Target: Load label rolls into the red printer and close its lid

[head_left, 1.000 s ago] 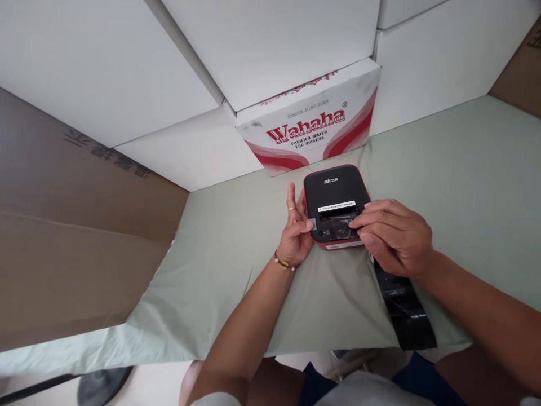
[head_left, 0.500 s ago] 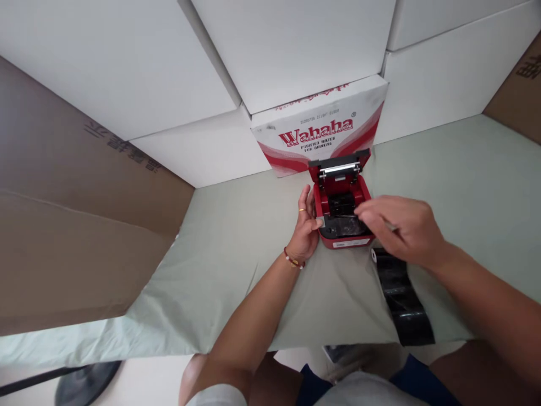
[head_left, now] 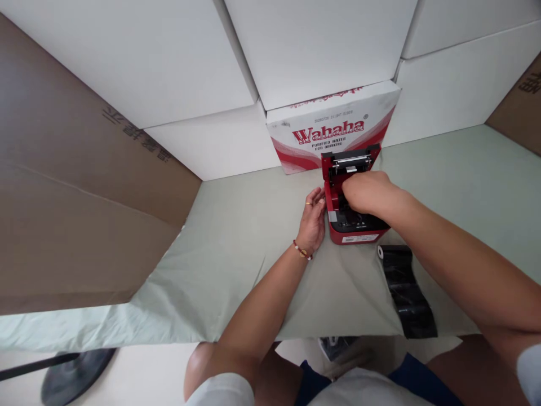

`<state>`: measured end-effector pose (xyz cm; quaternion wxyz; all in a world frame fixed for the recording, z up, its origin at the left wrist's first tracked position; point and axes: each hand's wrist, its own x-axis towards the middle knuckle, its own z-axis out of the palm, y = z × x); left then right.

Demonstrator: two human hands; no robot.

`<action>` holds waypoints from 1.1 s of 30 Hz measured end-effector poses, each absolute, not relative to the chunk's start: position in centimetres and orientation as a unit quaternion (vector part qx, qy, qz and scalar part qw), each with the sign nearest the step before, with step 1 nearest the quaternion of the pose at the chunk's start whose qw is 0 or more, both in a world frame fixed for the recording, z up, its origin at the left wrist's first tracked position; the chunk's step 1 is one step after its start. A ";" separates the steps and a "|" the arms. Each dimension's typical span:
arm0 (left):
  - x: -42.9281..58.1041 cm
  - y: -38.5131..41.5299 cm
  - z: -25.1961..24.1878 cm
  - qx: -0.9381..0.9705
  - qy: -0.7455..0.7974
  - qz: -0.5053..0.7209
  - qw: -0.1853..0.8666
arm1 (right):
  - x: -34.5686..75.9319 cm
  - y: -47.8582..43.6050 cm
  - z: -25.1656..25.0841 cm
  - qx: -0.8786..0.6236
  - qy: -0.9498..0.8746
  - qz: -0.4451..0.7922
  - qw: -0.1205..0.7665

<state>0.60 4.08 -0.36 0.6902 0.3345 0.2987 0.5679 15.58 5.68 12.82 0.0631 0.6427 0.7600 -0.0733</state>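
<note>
A small red and black label printer (head_left: pixel 357 238) stands on the cloth with its lid (head_left: pixel 351 159) raised. My left hand (head_left: pixel 313 219) rests against the printer's left side, fingers loosely bent and holding nothing I can see. Inside the printer's bay is my right hand (head_left: pixel 366 190), its back turned up, and its fingertips are hidden there. Black film shows partly under that hand, though I cannot tell whether the fingers grip it. Just right of the printer's front lies a roll of black ribbon (head_left: pixel 397 259), its loose strip unwound toward the table's front edge.
Directly behind the printer stands a white and red Wahaha water carton (head_left: pixel 333 127). White boxes (head_left: pixel 329 51) are stacked at the back. A large brown carton (head_left: pixel 84 186) takes up the left. Green cloth (head_left: pixel 236 237) covers the table. A black round base (head_left: pixel 80 375) stands on the floor.
My right hand has moved from the bay's right edge into the bay. My left thumb has come off the printer's front left corner. The view has shifted slightly.
</note>
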 end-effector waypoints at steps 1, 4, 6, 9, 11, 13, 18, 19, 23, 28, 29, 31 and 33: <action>0.6 4.1 -0.5 0.338 0.297 0.569 0.689 | 15.6 5.7 12.8 0.650 0.753 -0.074 0.072; 0.7 4.0 -0.6 0.347 0.286 0.572 0.686 | 15.7 5.5 13.0 0.665 0.737 -0.075 0.093; 0.7 4.0 -0.6 0.357 0.282 0.573 0.682 | 15.9 5.0 13.2 0.668 0.734 -0.075 0.094; 0.8 4.1 -0.5 0.367 0.287 0.573 0.674 | 16.2 4.3 13.2 0.677 0.728 -0.071 0.081; 0.8 4.0 -0.3 0.368 0.295 0.572 0.671 | 16.4 4.1 13.0 0.682 0.724 -0.072 0.072; 0.8 4.0 -0.2 0.369 0.299 0.571 0.670 | 16.5 4.0 12.9 0.684 0.722 -0.076 0.068; 0.9 4.0 0.1 0.362 0.299 0.567 0.677 | 17.0 4.5 13.1 0.677 0.725 -0.096 0.078; 0.9 4.0 0.1 0.361 0.299 0.566 0.678 | 17.1 4.6 13.2 0.675 0.727 -0.100 0.082; 0.9 4.0 0.1 0.367 0.289 0.571 0.675 | 17.4 5.0 13.3 0.667 0.732 -0.103 0.093; 0.9 4.1 0.0 0.378 0.280 0.569 0.674 | 17.4 4.7 12.7 0.668 0.735 -0.082 0.086; 0.9 4.1 0.0 0.378 0.281 0.569 0.674 | 17.4 4.6 12.5 0.669 0.734 -0.077 0.083; 1.0 4.1 -0.1 0.378 0.284 0.570 0.672 | 17.4 4.5 12.3 0.671 0.734 -0.072 0.077; 1.0 4.2 -0.2 0.379 0.286 0.572 0.669 | 17.4 4.6 12.3 0.672 0.733 -0.071 0.075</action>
